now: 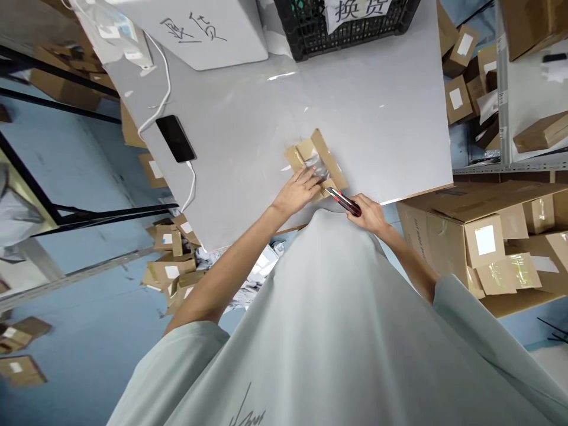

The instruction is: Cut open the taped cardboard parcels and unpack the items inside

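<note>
A small brown cardboard box (326,155) lies on the white table (390,118) near its front edge, flaps spread apart and clear plastic showing inside. My left hand (298,190) rests flat on the box's near side, fingers stretched onto the flap. My right hand (370,214) is closed around a red and black utility knife (344,202), whose tip points at the box's near corner.
A black phone (176,138) on a white cable lies at the table's left. A black plastic crate (341,23) and a white lettered board (208,29) stand at the back. Cardboard boxes fill a large carton (501,242) at right, shelves, and the blue floor at left.
</note>
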The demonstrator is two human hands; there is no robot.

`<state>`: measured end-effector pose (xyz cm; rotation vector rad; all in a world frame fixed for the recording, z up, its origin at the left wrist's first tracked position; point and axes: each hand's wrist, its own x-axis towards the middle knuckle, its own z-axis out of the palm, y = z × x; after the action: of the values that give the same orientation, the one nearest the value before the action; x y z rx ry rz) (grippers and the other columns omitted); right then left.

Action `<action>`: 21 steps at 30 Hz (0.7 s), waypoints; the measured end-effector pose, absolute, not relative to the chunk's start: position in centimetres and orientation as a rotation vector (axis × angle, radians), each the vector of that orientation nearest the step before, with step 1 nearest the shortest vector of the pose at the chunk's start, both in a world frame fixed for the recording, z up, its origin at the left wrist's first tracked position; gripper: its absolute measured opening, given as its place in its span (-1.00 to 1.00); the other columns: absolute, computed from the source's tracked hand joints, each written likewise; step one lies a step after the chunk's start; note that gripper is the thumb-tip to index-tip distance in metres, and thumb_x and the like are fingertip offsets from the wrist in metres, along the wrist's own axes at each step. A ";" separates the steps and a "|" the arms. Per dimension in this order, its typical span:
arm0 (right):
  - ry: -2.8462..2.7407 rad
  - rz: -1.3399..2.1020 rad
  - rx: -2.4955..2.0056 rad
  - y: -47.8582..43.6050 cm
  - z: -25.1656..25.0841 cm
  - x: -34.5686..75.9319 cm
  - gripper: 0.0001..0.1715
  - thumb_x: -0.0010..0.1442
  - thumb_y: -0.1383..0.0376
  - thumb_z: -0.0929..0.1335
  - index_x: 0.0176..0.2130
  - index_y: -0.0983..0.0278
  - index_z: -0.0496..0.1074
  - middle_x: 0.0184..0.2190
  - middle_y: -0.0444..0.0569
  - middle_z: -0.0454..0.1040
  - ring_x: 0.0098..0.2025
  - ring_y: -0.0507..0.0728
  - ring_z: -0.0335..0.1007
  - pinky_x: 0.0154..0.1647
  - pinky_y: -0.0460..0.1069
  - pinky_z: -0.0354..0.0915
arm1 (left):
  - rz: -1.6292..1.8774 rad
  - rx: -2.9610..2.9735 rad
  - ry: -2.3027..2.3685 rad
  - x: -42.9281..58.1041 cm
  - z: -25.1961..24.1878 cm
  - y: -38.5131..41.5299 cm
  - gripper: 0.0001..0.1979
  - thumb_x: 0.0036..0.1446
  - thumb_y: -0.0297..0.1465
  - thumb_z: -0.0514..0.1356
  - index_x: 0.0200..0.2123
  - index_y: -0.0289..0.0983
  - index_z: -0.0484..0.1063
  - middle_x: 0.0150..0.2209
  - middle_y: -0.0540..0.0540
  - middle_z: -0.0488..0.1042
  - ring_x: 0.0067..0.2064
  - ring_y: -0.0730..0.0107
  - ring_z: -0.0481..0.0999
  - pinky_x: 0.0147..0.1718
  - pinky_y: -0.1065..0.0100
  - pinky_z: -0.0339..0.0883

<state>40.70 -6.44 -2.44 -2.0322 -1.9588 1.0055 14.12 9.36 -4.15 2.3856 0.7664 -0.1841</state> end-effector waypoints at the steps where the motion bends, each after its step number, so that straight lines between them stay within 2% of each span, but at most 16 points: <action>1: -1.983 0.980 -2.051 -6.3 -2.9 40.9 -0.59 0.43 0.22 0.39 0.20 0.23 0.56 0.12 0.11 0.66 0.13 0.30 0.62 0.08 0.08 0.48 | -0.178 2.419 0.747 14.0 -4.5 9.4 -0.47 0.39 -0.53 0.10 0.32 -0.22 0.59 0.47 -0.25 0.50 0.68 -0.01 0.14 0.66 -0.33 -0.03; 5: -2.135 0.879 -2.072 -5.5 -4.3 41.7 -0.68 0.48 0.25 0.37 0.14 0.28 0.58 0.05 0.17 0.65 0.06 0.33 0.59 -0.01 0.11 0.45 | -0.116 2.506 0.727 13.8 -5.9 8.7 -0.57 0.38 -0.47 0.18 0.24 -0.29 0.62 0.47 -0.34 0.48 0.55 -0.14 0.35 0.53 -0.25 0.29; 8: -2.260 0.803 -2.006 -5.2 -4.6 42.3 -0.66 0.52 0.25 0.37 0.19 0.29 0.57 0.08 0.21 0.62 0.08 0.36 0.53 0.05 0.14 0.41 | -0.106 2.527 0.793 14.0 -6.7 8.0 -0.63 0.46 -0.42 0.13 0.16 -0.26 0.67 0.46 -0.36 0.48 0.36 -0.16 0.51 0.34 -0.22 0.47; 11: -2.320 0.729 -1.969 -5.4 -4.5 42.8 -0.61 0.53 0.30 0.35 0.27 0.29 0.53 0.12 0.24 0.60 0.10 0.38 0.48 0.13 0.18 0.36 | -0.100 2.516 0.812 14.4 -7.1 7.7 -0.61 0.52 -0.41 0.07 0.09 -0.24 0.71 0.43 -0.34 0.51 0.31 -0.16 0.52 0.27 -0.22 0.48; 16: -2.285 0.669 -2.028 -5.2 -4.7 43.4 -0.55 0.53 0.35 0.32 0.32 0.32 0.51 0.15 0.27 0.57 0.13 0.41 0.43 0.15 0.22 0.32 | -0.077 2.503 0.813 15.5 -7.0 8.5 -0.64 0.49 -0.43 0.11 0.10 -0.20 0.70 0.50 -0.24 0.46 0.31 -0.15 0.50 0.31 -0.27 0.42; 21: -2.243 0.628 -2.058 -4.3 -4.9 44.4 -0.54 0.53 0.36 0.31 0.32 0.31 0.51 0.15 0.28 0.57 0.14 0.42 0.42 0.16 0.23 0.31 | -0.123 2.505 0.787 16.9 -6.4 9.9 -0.60 0.36 -0.40 0.29 0.22 -0.26 0.65 0.56 -0.28 0.37 0.33 -0.27 0.49 0.31 -0.30 0.37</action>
<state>44.39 -4.27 -4.89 -2.0585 -2.2435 0.6281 16.95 9.94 -6.39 2.5047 0.7866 -0.1233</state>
